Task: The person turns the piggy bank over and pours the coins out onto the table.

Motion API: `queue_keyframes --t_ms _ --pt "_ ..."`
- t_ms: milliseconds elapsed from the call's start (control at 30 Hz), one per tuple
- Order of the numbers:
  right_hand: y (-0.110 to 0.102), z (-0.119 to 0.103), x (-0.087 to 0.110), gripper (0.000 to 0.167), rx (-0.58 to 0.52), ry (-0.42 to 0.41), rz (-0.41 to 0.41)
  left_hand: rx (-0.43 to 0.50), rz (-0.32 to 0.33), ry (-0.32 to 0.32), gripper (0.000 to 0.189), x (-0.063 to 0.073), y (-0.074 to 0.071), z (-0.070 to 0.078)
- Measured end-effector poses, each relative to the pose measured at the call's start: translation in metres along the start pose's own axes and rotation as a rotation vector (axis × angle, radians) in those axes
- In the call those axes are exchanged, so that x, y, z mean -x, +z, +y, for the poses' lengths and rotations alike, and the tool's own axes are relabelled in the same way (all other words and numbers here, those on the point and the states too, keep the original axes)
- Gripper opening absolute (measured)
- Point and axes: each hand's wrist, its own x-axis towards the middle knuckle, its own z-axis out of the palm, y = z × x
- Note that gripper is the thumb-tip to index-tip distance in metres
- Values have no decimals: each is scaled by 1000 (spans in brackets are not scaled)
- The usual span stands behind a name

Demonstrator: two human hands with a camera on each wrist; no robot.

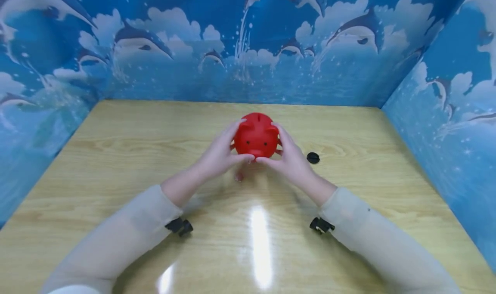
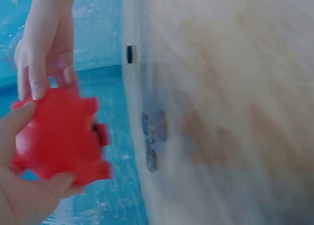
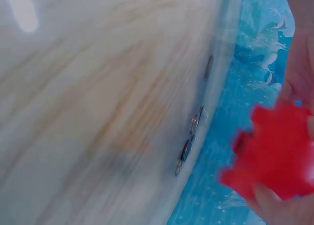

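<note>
A red piggy bank [image 1: 256,137] is held between both hands, its coin slot up and its snout toward the head camera. My left hand [image 1: 228,150] grips its left side, with the thumb low near the snout. On the opposite side my right hand [image 1: 286,156] grips it the same way, the two thumbs nearly meeting. In the left wrist view the bank [image 2: 64,136] is raised above the table, feet toward the tabletop. Several shiny coins [image 2: 151,156] show below it, and coins [image 3: 185,149] also appear in the right wrist view.
A small black round plug [image 1: 313,158] lies on the wood-grain table [image 1: 155,126], right of the hands. A blue dolphin-print curtain [image 1: 174,78] stands along the back and sides. Black wrist cameras [image 1: 321,225] hang under the sleeves.
</note>
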Motion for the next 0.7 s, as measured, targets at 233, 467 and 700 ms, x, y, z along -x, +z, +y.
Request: queue_keyframes --t_ms 233,467,700 --pt "-3 -4 1 88 48 27 -31 61 -11 -39 85 3 1 2" --pt "-4 -8 2 88 106 -110 63 4 78 144 82 3 -2 4" --pt "5 6 2 87 11 52 -22 19 -30 -24 83 3 3 -6"
